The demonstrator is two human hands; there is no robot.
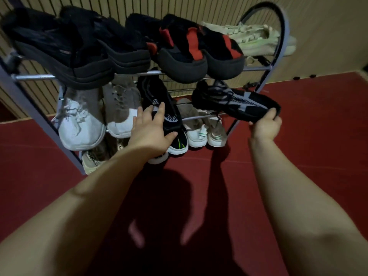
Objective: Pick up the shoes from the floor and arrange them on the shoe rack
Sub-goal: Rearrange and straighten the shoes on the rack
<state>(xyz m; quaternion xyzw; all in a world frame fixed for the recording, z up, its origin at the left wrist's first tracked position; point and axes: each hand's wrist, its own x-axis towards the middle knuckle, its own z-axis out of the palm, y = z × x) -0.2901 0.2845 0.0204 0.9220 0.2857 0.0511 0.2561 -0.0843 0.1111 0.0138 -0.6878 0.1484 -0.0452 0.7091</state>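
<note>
A metal shoe rack (282, 36) stands against the slatted wall, its shelves full of shoes. My right hand (265, 125) grips the heel of a black sneaker with grey stripes (235, 100), held over the right end of the middle shelf. My left hand (152, 128) rests on a black knit sneaker (159, 96) lying on the middle shelf, fingers spread over its side. Two white and beige sneakers (81, 120) sit to the left of it.
Black slippers (65, 46), black and red shoes (191, 48) and a pale green sneaker (253, 36) fill the top shelf. Beige shoes (197, 128) sit on the lowest tier. Red floor (318, 126) surrounds the rack.
</note>
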